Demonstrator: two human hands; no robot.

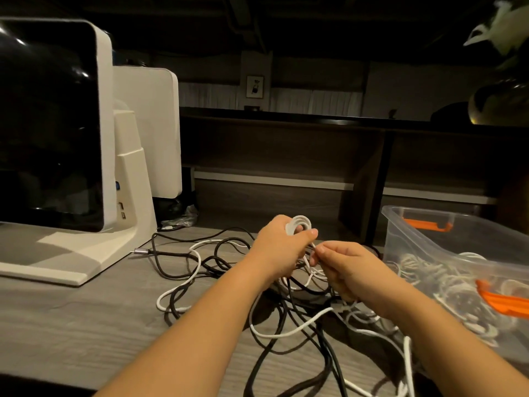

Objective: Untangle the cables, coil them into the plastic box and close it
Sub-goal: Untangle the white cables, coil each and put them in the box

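Two hands work mid-bench: the left hand (282, 242) grips a white coil (299, 224), the right hand (340, 265) pinches its loose strand, best fed slowly without snagging the tangle (286, 296) beside the box (446, 236) at the right edge.

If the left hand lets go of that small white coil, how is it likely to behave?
The white coil, gripped by the left hand, would probably spring loose, since nothing visibly ties it. It looks thin and light. Its tail, pinched by the right hand, runs into the cable tangle, so it may snag.
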